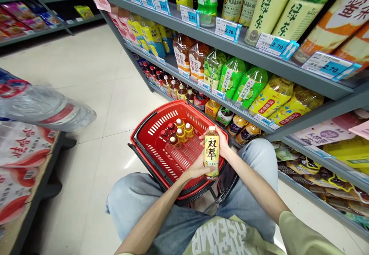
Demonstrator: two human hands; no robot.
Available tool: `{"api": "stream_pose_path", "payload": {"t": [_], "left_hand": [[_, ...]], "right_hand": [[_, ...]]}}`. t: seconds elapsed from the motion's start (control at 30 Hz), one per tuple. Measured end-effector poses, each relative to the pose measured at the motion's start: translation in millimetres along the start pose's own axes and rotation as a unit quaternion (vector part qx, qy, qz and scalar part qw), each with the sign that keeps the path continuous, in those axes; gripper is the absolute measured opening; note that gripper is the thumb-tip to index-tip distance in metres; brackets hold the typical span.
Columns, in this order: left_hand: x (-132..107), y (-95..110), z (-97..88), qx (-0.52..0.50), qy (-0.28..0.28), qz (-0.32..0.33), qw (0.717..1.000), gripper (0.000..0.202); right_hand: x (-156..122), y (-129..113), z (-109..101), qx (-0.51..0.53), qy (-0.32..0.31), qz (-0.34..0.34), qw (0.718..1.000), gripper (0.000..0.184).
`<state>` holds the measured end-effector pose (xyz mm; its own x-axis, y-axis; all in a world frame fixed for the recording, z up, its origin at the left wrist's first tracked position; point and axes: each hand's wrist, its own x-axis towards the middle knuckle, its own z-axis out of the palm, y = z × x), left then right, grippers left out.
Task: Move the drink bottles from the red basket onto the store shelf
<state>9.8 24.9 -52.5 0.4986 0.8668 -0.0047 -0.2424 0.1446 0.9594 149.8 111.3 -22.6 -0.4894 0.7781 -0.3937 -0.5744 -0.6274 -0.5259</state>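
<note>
"Red basket (190,153) with black handles (217,197)! What's in it?"

"Six small bottles (180,133), all standing up in the far left part. Two have red caps (164,133) and four have pale caps (188,125)."

"Is it on the floor?"

"I can't tell what it sits on. It's between the person's knees (256,157)."

"And the hands?"

"Both are clamped on one drink bottle (211,149). The left hand (200,166) holds it low, with the thumb on the front. The right hand (223,141) holds it higher, on the side."

"Where's that bottle?"

"Up over the near right side of the basket, cap up. Its yellow label has big black writing, and brown drink shows at the bottom."

"What's on the shelves (325,87)?"

"Big green bottles (232,78) and yellow ones in the middle, and little bottles (211,109) down low. Blue-and-white price tags (279,45) say 2.70 up top."
</note>
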Motion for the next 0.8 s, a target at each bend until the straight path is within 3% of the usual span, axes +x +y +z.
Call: {"api": "stream_pose_path", "payload": {"t": [0.23,0.63,0.8], "left_hand": [[0.4,-0.4,-0.6,0.031,-0.008,-0.011,0.999,0.102],[0.3,-0.5,-3.1,0.092,0.015,-0.026,0.995,0.099],[-0.8,8.1,1.2,0.066,0.038,-0.047,0.996,0.085]], "right_hand": [[5.1,4.2,-7.5,-0.006,0.025,-0.002,1.000,0.062],[3.8,2.7,-2.7,-0.018,0.023,0.010,1.000,0.057],[2.6,1.5,2.0,-0.027,0.038,0.014,0.999,0.048]]}}
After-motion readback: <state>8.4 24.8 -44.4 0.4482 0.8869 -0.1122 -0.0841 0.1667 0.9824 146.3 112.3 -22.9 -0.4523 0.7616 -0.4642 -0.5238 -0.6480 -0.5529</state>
